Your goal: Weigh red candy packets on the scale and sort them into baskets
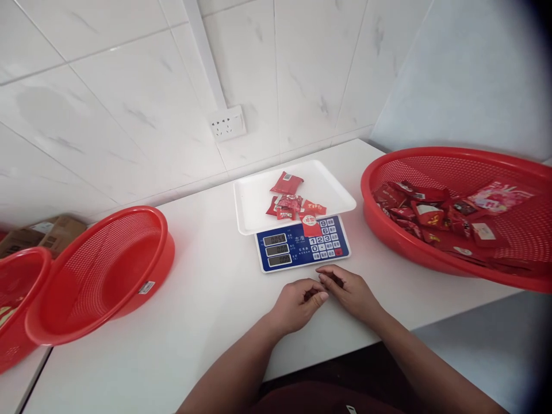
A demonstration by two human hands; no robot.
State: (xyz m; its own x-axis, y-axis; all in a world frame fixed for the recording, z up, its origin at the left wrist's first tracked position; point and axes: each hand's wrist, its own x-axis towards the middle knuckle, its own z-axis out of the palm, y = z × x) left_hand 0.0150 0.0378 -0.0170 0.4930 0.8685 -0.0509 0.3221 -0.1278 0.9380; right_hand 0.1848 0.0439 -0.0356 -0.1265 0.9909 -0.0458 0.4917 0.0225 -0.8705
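Note:
My left hand (298, 305) and my right hand (351, 292) rest on the white table just in front of a scale, their fingertips meeting. Both have loosely curled fingers with a gap at the thumb, and I see nothing in them. The blue-fronted electronic scale (297, 251) has lit displays and a keypad. On its white tray (252, 201) lie several small red snack packets (290, 202) and a larger red packet (287, 183). One red packet with a round pale label (310, 224) hangs over the tray's front edge, covering part of the keypad.
To the right, a large red basket (431, 264) holds many red packets (431, 215). An empty-looking red basket (107, 310) stands at left, with another red basket (26, 287) beside it. Cardboard boxes (64, 233) sit behind them. A socket (228, 123) is on the tiled wall.

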